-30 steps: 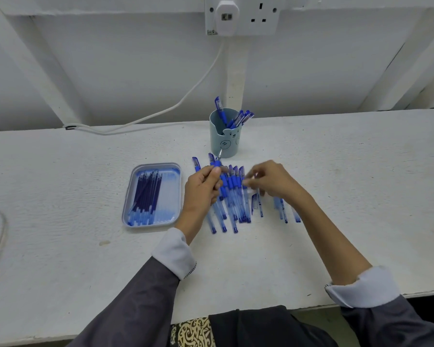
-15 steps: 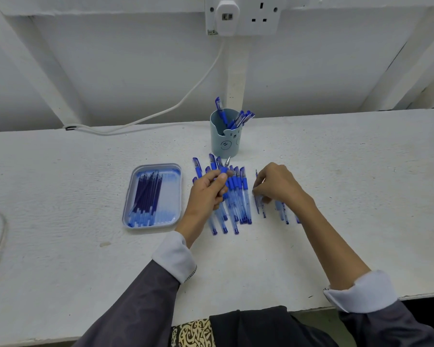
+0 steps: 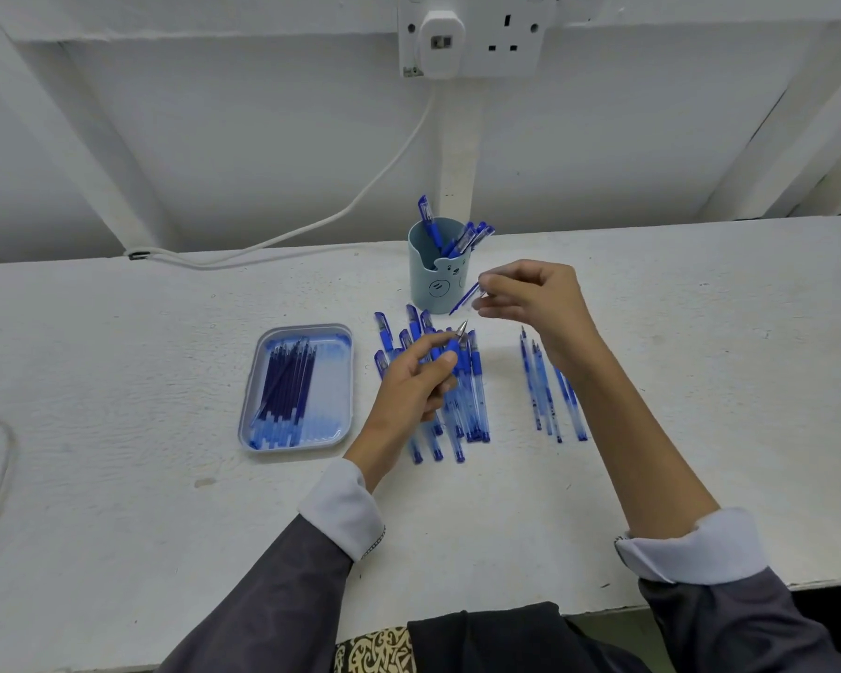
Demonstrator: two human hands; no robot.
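White table (image 3: 117, 478) beneath white wall (image 3: 214, 162) with socket (image 3: 506, 36).

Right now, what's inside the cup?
Several capped blue pens stand in the cup, tops leaning above its rim. Its wall hides their lower ends and anything else at the bottom.

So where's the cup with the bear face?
In the head view the cup stands near the wall, just left of the right hand and behind the pile of pens.

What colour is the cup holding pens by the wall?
Pale blue cup, with a little bear face on it; head view.
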